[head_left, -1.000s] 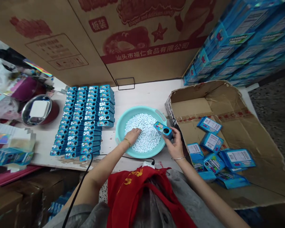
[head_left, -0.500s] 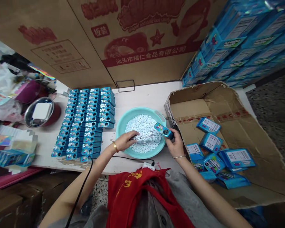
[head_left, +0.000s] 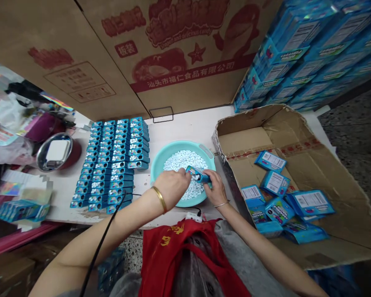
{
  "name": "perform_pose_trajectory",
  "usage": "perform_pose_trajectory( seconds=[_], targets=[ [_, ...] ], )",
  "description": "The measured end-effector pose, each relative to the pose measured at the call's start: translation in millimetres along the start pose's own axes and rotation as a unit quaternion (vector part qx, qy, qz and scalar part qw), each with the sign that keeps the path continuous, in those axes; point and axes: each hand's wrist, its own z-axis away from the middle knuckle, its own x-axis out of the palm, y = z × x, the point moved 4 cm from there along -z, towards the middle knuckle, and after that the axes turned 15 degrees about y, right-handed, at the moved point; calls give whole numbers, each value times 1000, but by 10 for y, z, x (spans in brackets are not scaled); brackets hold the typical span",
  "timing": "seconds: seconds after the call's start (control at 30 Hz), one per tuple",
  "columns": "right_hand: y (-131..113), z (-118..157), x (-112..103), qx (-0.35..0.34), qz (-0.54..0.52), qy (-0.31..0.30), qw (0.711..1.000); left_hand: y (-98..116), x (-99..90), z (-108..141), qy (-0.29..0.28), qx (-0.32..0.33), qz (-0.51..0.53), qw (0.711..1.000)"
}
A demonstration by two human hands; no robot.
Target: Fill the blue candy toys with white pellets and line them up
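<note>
My right hand [head_left: 217, 187] grips a small blue candy box [head_left: 198, 173], tilted over the bowl, with a round hole in its face and white at the hole. My left hand [head_left: 173, 187] is closed right beside the box, its back turned to me. Whatever its fingers hold is hidden behind them. Beneath both hands stands a turquoise bowl [head_left: 157, 161] holding many small white candies [head_left: 185, 159]. To the left, blue boxes [head_left: 111, 165] stand in several tight rows, many showing white candies at their round holes.
An open cardboard tray [head_left: 244, 138] on the right holds several blue packs [head_left: 275, 183]. Stacked blue packs [head_left: 290, 57] rise behind it. A large carton [head_left: 185, 90] closes off the back. At left are a metal bowl [head_left: 43, 159] with a white item and a bundle of blue boxes [head_left: 21, 210].
My left hand has lifted out of the candies and moved to the box, turning its back upward. My right hand has brought the box left and slightly down over the bowl.
</note>
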Motion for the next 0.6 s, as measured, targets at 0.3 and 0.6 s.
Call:
perform_pose_trajectory(
  seconds=[0.3,0.6],
  targets=[
    [54,-104,-126,53,-12,35,998,-937,891,-242,71,-72,-41,994],
    [291,-151,-187,163,-29,81,983,-822,2015,-363,13,-19,137,990]
  ],
)
